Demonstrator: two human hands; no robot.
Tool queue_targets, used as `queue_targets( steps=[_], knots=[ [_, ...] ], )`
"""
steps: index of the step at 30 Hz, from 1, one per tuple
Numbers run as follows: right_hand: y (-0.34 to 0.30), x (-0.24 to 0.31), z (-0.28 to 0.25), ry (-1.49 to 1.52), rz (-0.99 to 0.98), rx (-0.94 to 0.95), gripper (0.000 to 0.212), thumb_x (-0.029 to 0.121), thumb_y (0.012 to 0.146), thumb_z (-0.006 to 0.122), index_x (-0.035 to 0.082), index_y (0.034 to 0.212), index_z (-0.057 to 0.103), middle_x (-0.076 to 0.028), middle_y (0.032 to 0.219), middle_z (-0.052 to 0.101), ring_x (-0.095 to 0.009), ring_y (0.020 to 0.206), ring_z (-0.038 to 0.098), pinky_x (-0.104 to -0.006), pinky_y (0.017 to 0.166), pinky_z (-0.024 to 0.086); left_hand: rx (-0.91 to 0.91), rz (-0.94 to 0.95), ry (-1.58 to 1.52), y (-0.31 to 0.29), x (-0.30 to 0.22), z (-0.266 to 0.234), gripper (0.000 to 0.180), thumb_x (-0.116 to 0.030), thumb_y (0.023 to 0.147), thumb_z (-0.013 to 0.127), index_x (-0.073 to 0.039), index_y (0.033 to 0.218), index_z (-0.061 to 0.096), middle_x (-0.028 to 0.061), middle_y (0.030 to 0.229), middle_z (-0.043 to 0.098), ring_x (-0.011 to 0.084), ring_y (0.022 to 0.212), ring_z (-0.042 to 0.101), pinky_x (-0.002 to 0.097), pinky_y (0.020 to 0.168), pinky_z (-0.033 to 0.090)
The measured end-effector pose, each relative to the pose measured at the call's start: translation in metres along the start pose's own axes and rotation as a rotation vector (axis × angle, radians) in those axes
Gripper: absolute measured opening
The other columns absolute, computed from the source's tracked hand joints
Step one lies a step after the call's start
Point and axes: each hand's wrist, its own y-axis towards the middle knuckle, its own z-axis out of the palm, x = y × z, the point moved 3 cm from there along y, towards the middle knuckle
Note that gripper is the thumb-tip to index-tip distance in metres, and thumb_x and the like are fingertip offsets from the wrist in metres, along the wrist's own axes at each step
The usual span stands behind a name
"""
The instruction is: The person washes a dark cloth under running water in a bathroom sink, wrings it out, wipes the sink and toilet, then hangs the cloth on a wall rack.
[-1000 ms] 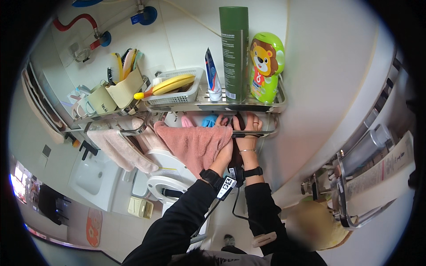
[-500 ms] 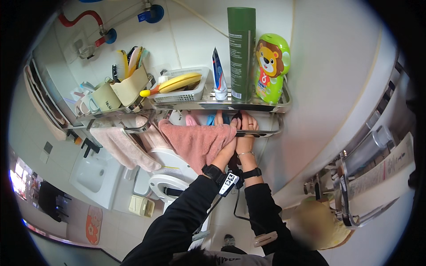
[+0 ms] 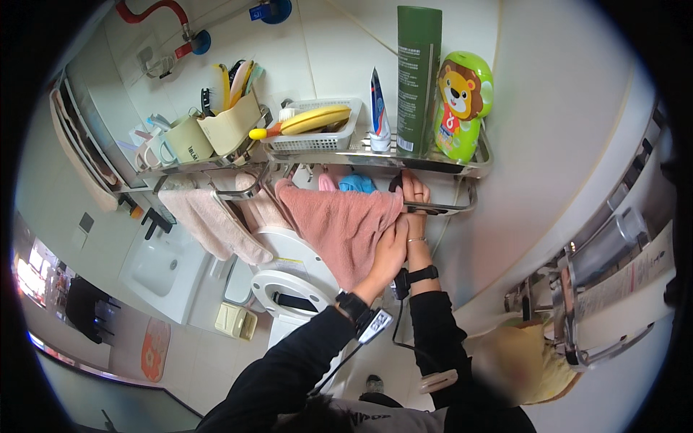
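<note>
A pink towel (image 3: 328, 220) hangs over the metal towel rail (image 3: 451, 209) below the shelf. My right hand (image 3: 416, 189) reaches behind the rail's right end, its fingers bent beside a small dark thing (image 3: 395, 185) that I cannot make out. Lower down, against the towel's right edge, lies my left hand (image 3: 390, 249). Its fingertips are hidden, so whether it grips the cloth does not show. Behind the pink towel, a blue cloth (image 3: 357, 184) and a small pink item (image 3: 327, 182) hang near the wall.
On the metal shelf (image 3: 375, 160) stand a green cylinder (image 3: 419, 86), a green lion bottle (image 3: 462, 108), a toothpaste tube (image 3: 378, 115) and a white basket (image 3: 310, 141). Pale towels (image 3: 209, 216) hang left. Below are a toilet (image 3: 289, 289) and a washbasin (image 3: 162, 270).
My left hand has come down from the rail to the towel's right edge. My right hand stays behind the rail. The whole view has shifted slightly, moving the shelf rightward.
</note>
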Motion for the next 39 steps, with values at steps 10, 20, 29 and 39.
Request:
queue_targets(
  steps=[10,20,29,39],
  knots=[
    [-0.046,0.012,-0.033,0.912,0.657,0.404,0.033,0.02,0.09,0.053,0.008,0.121,0.054,-0.008,0.128,0.046,-0.017,0.107,0.051,-0.0332,0.088,0.042,-0.429,-0.048,0.133,-0.063,0.019,-0.139,0.019,-0.01,0.091,0.051,-0.002,0.108,0.053,0.0022,0.093,0.055,0.0112,0.086,0.052,0.0241,0.074,0.044],
    [-0.062,0.042,-0.075,1.035,0.955,0.767,0.045,0.038,0.094,0.046,0.0,0.118,0.053,-0.005,0.105,0.06,-0.013,0.094,0.056,-0.0261,0.082,0.044,-0.143,-0.19,-0.234,0.027,0.016,-0.206,0.054,-0.01,0.077,0.053,0.001,0.129,0.039,0.0117,0.122,0.048,0.0222,0.112,0.045,0.0298,0.097,0.033],
    [-0.051,0.034,-0.118,0.702,0.694,-0.165,0.029,0.024,0.09,0.057,0.0,0.074,0.057,0.002,0.063,0.053,-0.006,0.062,0.046,-0.0243,0.058,0.04,-0.103,-0.265,-0.214,0.015,-0.008,-0.182,0.028,-0.016,0.084,0.057,-0.004,0.109,0.052,0.0023,0.096,0.06,0.0101,0.079,0.055,0.0231,0.07,0.044],
    [-0.054,0.039,-0.139,0.593,0.519,-0.018,0.017,0.017,0.088,0.059,0.0,0.088,0.054,-0.003,0.072,0.059,-0.009,0.064,0.047,-0.0269,0.06,0.041,-0.159,-0.231,-0.131,-0.009,-0.02,-0.186,0.02,-0.028,0.09,0.057,-0.008,0.089,0.056,-0.0045,0.079,0.054,0.0056,0.069,0.048,0.0193,0.062,0.037]
  ],
)
